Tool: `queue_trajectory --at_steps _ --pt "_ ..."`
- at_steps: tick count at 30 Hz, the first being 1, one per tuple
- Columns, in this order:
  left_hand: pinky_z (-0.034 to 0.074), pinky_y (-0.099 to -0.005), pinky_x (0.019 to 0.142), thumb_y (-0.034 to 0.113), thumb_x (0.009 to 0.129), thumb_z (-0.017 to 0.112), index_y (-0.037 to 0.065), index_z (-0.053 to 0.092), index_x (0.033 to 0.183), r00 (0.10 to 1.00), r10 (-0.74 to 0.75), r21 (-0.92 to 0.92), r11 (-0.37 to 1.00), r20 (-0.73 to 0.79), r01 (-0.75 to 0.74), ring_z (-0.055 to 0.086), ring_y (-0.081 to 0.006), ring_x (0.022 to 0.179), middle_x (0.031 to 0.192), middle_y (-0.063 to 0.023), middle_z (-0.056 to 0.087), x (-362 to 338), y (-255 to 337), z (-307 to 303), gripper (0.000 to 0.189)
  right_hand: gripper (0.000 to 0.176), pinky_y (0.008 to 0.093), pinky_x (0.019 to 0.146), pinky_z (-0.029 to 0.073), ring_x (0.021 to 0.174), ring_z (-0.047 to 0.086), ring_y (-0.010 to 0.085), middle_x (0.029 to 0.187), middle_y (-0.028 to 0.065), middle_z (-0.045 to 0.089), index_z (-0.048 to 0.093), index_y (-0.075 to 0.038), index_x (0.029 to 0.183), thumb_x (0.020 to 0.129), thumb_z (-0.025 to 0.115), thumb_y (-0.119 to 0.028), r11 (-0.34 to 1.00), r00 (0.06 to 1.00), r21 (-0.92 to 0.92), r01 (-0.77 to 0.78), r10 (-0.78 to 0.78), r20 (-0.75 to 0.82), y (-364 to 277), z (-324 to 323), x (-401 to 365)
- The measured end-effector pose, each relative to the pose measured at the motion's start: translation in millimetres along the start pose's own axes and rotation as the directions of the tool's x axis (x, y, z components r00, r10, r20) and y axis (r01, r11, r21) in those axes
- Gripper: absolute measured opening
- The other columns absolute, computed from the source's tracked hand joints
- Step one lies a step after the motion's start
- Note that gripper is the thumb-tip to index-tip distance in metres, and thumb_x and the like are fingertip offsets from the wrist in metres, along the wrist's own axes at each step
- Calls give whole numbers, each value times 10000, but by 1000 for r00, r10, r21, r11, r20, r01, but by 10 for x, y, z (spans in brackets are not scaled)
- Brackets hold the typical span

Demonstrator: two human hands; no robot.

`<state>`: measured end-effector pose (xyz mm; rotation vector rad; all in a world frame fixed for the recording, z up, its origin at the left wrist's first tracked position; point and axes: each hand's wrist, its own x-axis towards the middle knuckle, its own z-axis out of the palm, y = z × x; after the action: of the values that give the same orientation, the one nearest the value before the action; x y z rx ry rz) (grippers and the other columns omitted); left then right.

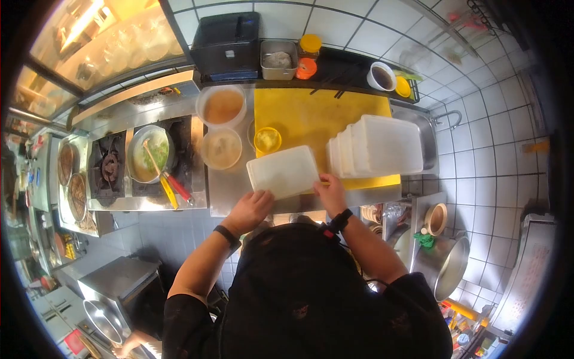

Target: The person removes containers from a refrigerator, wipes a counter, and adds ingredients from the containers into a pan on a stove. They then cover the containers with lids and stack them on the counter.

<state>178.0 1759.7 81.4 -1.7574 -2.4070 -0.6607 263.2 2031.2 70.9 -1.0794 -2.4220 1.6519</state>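
A white, lidded rectangular container (283, 172) lies tilted over the front edge of the yellow board (299, 110). My left hand (251, 209) grips its near left corner, fingers on the rim. At its right side, my right hand (329, 192) has its fingers closed on the edge. Several similar white containers (391, 145) are stacked to the right on the board. Just behind the held container stands a small yellow bowl (267, 140) with pale contents.
On the stove at left, a pan (149, 154) holds greens and tongs with red and yellow handles. Two round tubs, one with brownish liquid (221, 106), stand beside it. A sink (427, 140) is at right. Another person's hand (134, 344) shows at lower left.
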Motion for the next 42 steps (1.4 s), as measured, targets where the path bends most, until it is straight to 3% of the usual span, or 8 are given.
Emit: queue_trajectory --at_steps 7,10,14,20,26,36,38,42 --pt "522 -388 857 138 821 680 10 634 1105 994 -29 -12 1000 -110 28 595 -303 1091 1177 -145 618 65 -61 -72 314 282 266 806 523 883 639 134 987 55 663 602 8 1149 898 689 -88 866 960 458 -200 79 270 -55 -173 32" --pt "511 -423 905 128 840 695 -4 635 1139 877 -396 -101 918 -272 383 588 -357 1111 1201 -173 621 319 -305 -362 332 241 270 830 521 885 638 135 981 54 665 610 1 1121 905 683 -76 928 934 362 -86 -51 352 14 -411 -55" --pt "461 -465 996 73 817 664 -20 548 1276 822 -497 -182 867 -277 463 528 -403 1194 1295 -209 557 782 -751 -512 482 225 282 830 531 887 645 138 976 60 671 621 -2 1101 897 694 -64 978 903 188 -87 -2 429 47 -794 -312" --pt "378 -472 1116 99 754 688 -2 402 1429 901 -415 45 910 129 413 377 -463 1362 1464 -281 394 1148 -1237 277 740 212 291 829 543 873 659 137 929 53 688 640 -8 1039 848 731 -12 848 899 415 -329 146 413 737 -1092 -653" --pt "402 -449 1106 226 710 783 -3 350 1465 779 -421 100 899 464 427 382 -456 1363 1470 -259 396 1369 -1405 431 900 178 247 775 520 857 649 102 901 30 693 660 -32 1004 846 740 -16 876 927 376 -303 180 329 967 -1214 -961" --pt "435 -447 1054 224 712 772 -34 413 1402 754 -486 139 867 442 478 469 -416 1266 1320 -233 506 1518 -1195 95 820 157 263 803 526 863 662 118 896 42 695 661 -19 998 859 732 -32 919 922 270 -288 190 337 915 -1219 -927" --pt "466 -475 978 156 665 746 -52 439 1335 899 -398 58 917 185 394 503 -427 1156 1218 -245 532 1465 -1053 -51 766 164 276 820 531 872 668 132 922 53 696 655 -17 1005 859 729 -29 876 911 364 -316 173 374 925 -1212 -888" --pt "468 -459 958 144 703 711 -45 463 1336 968 -199 5 980 155 201 527 -406 1111 1204 -221 546 1292 -555 -216 706 174 282 839 533 878 670 142 945 57 695 647 -15 1014 860 728 -25 864 894 373 -340 173 414 867 -1233 -831"
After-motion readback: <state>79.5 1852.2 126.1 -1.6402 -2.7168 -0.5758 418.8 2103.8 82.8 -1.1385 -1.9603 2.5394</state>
